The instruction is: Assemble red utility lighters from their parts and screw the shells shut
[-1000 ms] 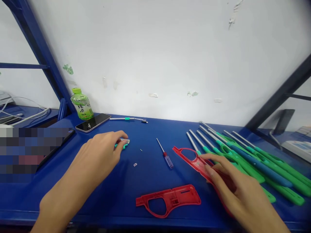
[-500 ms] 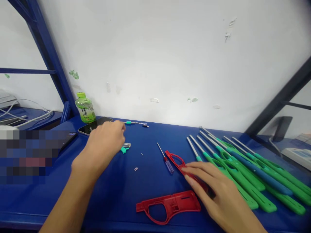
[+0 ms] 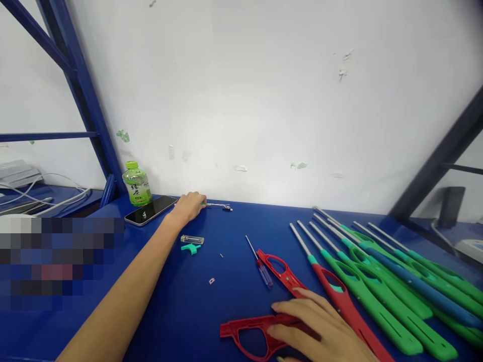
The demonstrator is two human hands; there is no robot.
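At the back of the blue table, my left hand (image 3: pixel 190 205) is closed around a thin metal lighter tube (image 3: pixel 215 204) with a green collar and wires at its right end. My fingers hide much of it. Near the front, my right hand (image 3: pixel 317 327) has its fingers over a red lighter handle half (image 3: pixel 241 326), the thumb by its near edge. A second red handle half (image 3: pixel 277 266) lies just beyond, partly under that hand. Beside it is a screwdriver (image 3: pixel 263 271) with a clear purple handle. A clear fuel tank (image 3: pixel 192 240) and a green trigger (image 3: pixel 191 248) lie nearer than my left hand.
Several green long lighters (image 3: pixel 377 296), a red one (image 3: pixel 350 311) and a blue one (image 3: pixel 418 286) lie at the right. A small metal piece (image 3: pixel 212 281) and a tiny pin (image 3: pixel 221 255) lie mid-table. A phone (image 3: pixel 151 210) and bottle (image 3: pixel 137 186) are back left.
My left hand has reached farther back to the metal tube, uncovering the fuel tank and trigger. My right hand has moved from the farther red handle half to the nearer one. The view has tilted up.
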